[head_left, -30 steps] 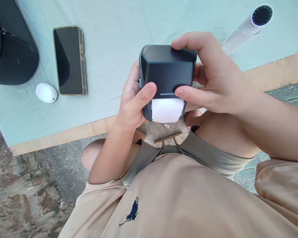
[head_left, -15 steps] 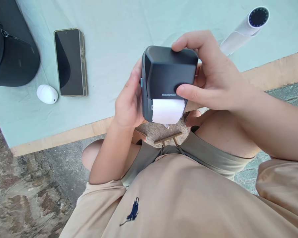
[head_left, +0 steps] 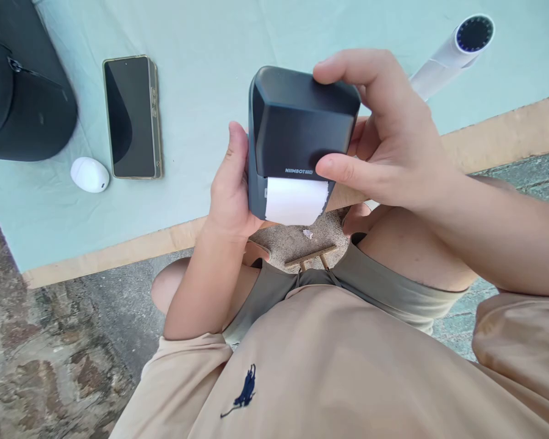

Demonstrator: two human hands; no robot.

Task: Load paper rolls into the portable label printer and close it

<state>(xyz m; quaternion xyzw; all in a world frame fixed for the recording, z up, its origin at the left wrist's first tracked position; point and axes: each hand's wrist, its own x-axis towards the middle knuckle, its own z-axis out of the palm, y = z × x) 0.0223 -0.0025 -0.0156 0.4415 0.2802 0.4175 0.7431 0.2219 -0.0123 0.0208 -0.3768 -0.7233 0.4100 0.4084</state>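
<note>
Left hand (head_left: 231,192) and right hand (head_left: 396,143) are holding a black printer (head_left: 304,131) between them, over the table edge (head_left: 119,251).
A white case (head_left: 89,174) is lying beside a phone (head_left: 132,119); the left hand is supporting the printer's left side, white paper (head_left: 296,201) is showing at the front, the right hand is gripping the right side.

Printer housing (head_left: 302,137) looks smooth, satin-matt plastic; its paper strip (head_left: 296,201) matt; phone screen (head_left: 135,116) glossy, glass-like; oval case (head_left: 90,174) smooth, softly shiny plastic; table covering (head_left: 201,67) faintly creased sheet; table edge (head_left: 119,252) wood; stonework (head_left: 50,366) rough.
</note>
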